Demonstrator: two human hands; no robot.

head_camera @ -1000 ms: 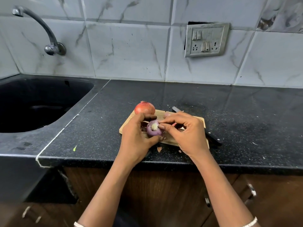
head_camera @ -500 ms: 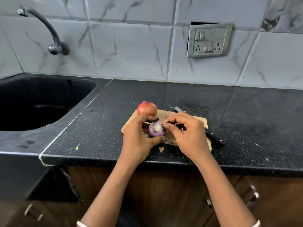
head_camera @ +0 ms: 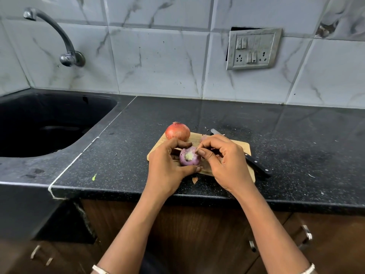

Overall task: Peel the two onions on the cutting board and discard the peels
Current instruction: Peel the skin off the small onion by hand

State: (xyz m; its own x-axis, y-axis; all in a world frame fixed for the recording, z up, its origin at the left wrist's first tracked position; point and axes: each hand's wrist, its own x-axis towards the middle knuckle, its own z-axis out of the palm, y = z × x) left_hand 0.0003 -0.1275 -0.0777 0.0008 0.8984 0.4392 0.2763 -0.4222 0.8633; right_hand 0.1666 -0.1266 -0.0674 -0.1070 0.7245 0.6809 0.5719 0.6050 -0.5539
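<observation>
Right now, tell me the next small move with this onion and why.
Probably pull the right hand away from the purple onion to strip off the bit of skin its fingertips pinch near the pale cut end. The left hand already cradles that onion over the cutting board, most of its surface looks bare, and the orange onion behind keeps its full skin.

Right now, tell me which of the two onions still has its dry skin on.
The orange-brown onion at the cutting board's far left corner, untouched. The other, purple onion held in both hands, is already bare.
</observation>
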